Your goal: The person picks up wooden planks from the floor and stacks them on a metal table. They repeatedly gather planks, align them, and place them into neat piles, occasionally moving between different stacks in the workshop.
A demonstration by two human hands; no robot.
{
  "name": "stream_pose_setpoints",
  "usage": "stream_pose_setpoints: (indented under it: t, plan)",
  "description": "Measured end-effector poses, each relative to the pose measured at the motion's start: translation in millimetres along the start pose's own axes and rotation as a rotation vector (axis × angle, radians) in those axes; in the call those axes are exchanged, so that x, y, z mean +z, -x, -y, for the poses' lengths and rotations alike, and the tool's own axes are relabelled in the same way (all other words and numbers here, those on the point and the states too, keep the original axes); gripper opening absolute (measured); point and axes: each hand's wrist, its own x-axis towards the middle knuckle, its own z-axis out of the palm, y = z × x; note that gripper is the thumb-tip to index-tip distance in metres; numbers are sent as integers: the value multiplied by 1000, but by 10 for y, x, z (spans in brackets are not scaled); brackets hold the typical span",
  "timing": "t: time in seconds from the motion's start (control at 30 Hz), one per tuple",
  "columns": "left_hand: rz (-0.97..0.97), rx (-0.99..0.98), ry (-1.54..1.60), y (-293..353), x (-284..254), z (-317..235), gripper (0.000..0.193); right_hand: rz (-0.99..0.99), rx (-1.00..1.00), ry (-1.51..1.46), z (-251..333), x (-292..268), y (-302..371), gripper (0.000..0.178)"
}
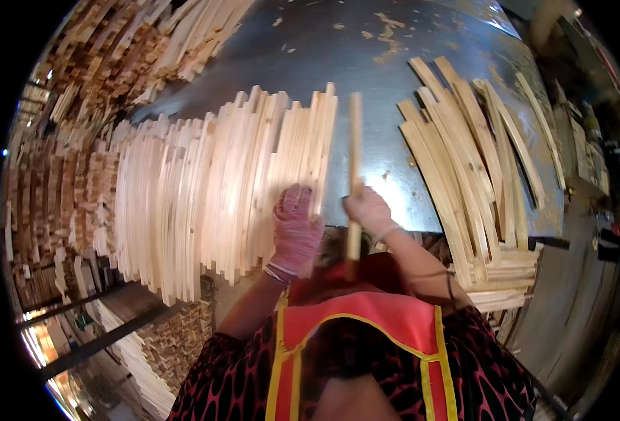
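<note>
My left hand [297,228], in a pink knitted glove, lies with its fingers stretched over the right end of a row of pale wooden strips [236,168]. The strips lie side by side, their far ends uneven. My right hand [370,210] is closed round the middle of a single wooden strip [355,140], which points away from me just right of the row. A narrow gap parts this strip from the row. Its near end reaches back toward my red apron [366,313] and is slightly blurred.
On the right of the metal table [310,42] lies a loose, fanned pile of wooden strips [457,161]. Large stacks of cut wood [57,189] stand to the left. Sawdust and chips [391,29] are scattered at the table's far side. More strips [496,298] lie below the right pile.
</note>
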Motion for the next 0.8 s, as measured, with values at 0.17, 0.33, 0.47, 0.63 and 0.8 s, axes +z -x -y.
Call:
stream_pose_setpoints:
  t: [0.17,0.33,0.47,0.63,0.8]
  plan:
    - [135,13,142,255,-104,-52,67,61,-254,121,137,158,38,53]
    - [139,20,263,841,-317,165,63,-519,45,631,-482,-779,749,64]
    - [197,154,282,961,-329,161,59,-520,248,831,-1499,-1227,1035,66]
    - [147,352,432,803,-291,-118,64,-409,124,630,-1011,-1232,1180,43]
    - [463,-307,1245,246,356,-771,58,-24,-67,-149,-631,-426,1085,61]
